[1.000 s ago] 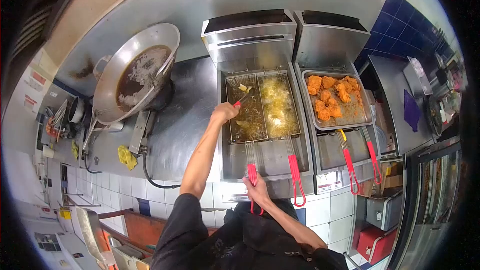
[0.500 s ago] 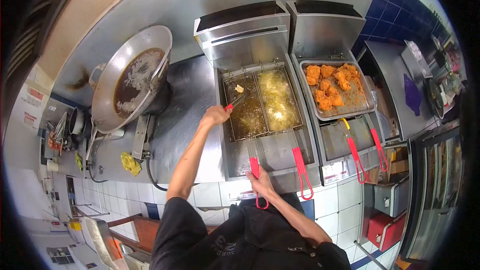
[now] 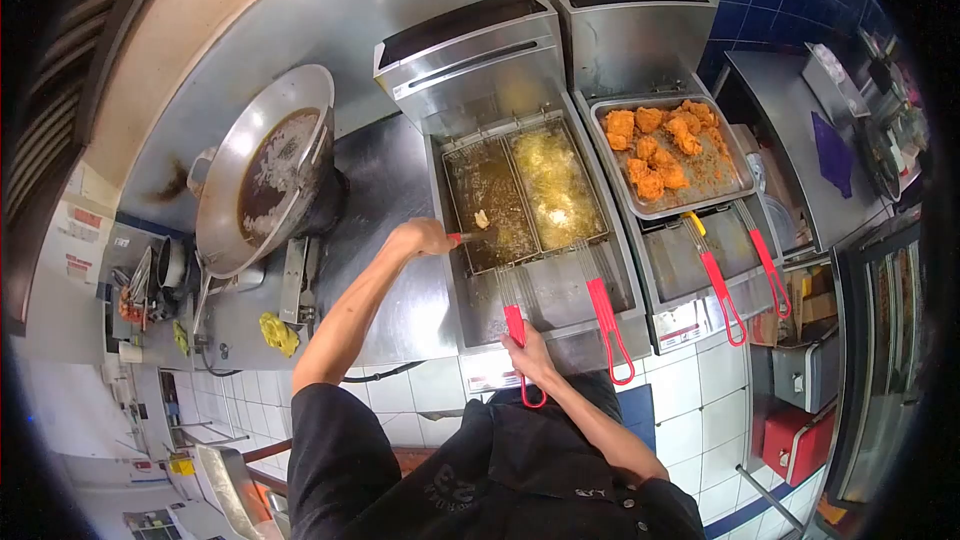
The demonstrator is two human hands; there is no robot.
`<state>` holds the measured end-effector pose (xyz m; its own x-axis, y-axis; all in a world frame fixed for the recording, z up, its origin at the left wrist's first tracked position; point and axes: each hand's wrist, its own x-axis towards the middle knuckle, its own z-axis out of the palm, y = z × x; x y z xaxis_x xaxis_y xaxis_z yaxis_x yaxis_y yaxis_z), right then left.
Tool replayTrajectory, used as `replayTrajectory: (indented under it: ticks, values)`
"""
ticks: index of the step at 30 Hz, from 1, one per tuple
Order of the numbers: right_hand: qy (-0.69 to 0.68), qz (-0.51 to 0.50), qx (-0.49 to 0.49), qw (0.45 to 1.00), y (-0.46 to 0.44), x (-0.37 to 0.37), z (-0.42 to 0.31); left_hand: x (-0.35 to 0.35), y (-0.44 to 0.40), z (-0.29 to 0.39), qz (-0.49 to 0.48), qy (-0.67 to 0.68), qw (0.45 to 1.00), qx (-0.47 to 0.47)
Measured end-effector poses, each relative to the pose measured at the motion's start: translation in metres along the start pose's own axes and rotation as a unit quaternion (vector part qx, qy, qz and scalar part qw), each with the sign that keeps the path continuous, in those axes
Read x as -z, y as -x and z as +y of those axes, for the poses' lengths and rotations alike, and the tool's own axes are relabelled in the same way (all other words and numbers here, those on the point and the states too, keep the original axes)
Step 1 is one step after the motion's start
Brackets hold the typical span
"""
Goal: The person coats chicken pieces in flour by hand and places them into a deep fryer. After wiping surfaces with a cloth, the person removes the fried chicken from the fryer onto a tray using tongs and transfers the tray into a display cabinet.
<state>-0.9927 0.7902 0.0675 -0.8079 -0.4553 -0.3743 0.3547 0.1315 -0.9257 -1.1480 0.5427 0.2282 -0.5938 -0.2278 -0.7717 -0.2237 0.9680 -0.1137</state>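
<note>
My left hand (image 3: 422,237) is closed on a short red-handled utensil (image 3: 468,237), its dark end over the left frying basket (image 3: 482,267). Near its tip a small pale piece (image 3: 481,219) lies in the bubbling oil. My right hand (image 3: 530,354) is wrapped round the red handle (image 3: 516,325) of that left basket. Beside it, the right basket (image 3: 572,238) sits in yellow, foaming oil, with its own red handle (image 3: 607,315) pointing toward me.
A steel tray (image 3: 735,180) of fried orange pieces (image 3: 655,175) rests on the second fryer at right. Two more red handles (image 3: 722,292) stick out below it. On the left stand a large wok (image 3: 225,225) of dark oil and a yellow cloth (image 3: 279,334).
My left hand and the utensil have moved down and left over the basket. The pale piece now lies lower in the oil. My right hand keeps its hold. The camera view has shifted and turned slightly.
</note>
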Motion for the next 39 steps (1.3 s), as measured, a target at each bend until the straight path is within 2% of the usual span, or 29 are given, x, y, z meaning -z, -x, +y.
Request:
replayTrajectory:
  ticks: [4,6,7,9,11,13,16,19,22,26,29,30,33,35,36,38,39]
  values:
    - [0.003,-0.007,0.019,1.000,-0.001,0.001,0.004,-0.014,-0.016,0.019,0.024,-0.013,1.000,0.008]
    - [-0.008,-0.013,-0.009,1.000,0.001,0.004,-0.005,-0.019,-0.027,0.028,0.019,-0.084,0.996,0.005]
    - [-0.018,-0.019,-0.036,0.999,0.002,0.004,-0.007,-0.024,-0.034,0.028,0.020,-0.083,0.996,0.006]
    - [0.000,-0.012,-0.025,1.000,0.003,0.004,-0.011,-0.028,-0.041,0.030,0.079,-0.073,0.994,-0.029]
    - [0.018,-0.001,-0.015,1.000,0.003,0.007,-0.013,-0.027,-0.038,0.026,0.080,-0.059,0.995,-0.020]
    - [-0.006,-0.020,-0.063,0.998,0.007,0.010,-0.026,-0.022,-0.024,0.022,0.081,-0.047,0.996,-0.012]
    - [-0.006,-0.016,-0.047,0.999,0.005,0.010,-0.020,-0.016,0.004,0.008,0.040,-0.026,0.999,0.011]
    - [0.000,-0.013,-0.072,0.997,0.007,0.010,-0.029,-0.018,0.037,-0.006,0.071,0.017,0.997,0.011]
    - [0.016,-0.014,-0.052,0.998,0.007,0.010,-0.031,-0.025,0.052,-0.020,0.084,0.051,0.995,0.003]
    - [0.036,-0.003,-0.050,0.998,0.004,0.004,-0.036,-0.046,0.055,-0.025,0.167,0.059,0.984,-0.013]
    - [-0.025,-0.026,-0.089,0.995,0.006,0.002,-0.047,-0.073,0.043,-0.018,0.243,0.049,0.969,-0.020]
    - [0.008,-0.018,-0.070,0.997,0.007,0.000,-0.046,-0.079,0.040,-0.015,0.285,0.035,0.958,-0.019]
    - [0.043,-0.013,-0.062,0.997,0.004,0.003,-0.035,-0.094,0.032,-0.011,0.297,0.044,0.953,-0.032]
    - [0.097,-0.006,0.014,0.995,-0.005,0.007,-0.009,-0.104,0.024,-0.013,0.286,0.050,0.956,-0.035]
    - [0.099,-0.001,0.013,0.995,-0.004,0.011,-0.015,-0.107,0.022,-0.014,0.276,0.054,0.959,-0.036]
    - [0.074,-0.080,-0.087,0.990,0.003,0.019,-0.038,-0.112,0.022,-0.013,0.276,0.066,0.959,-0.026]
    - [0.070,-0.067,-0.090,0.991,0.005,0.019,-0.031,-0.113,0.021,-0.013,0.276,0.076,0.958,-0.011]
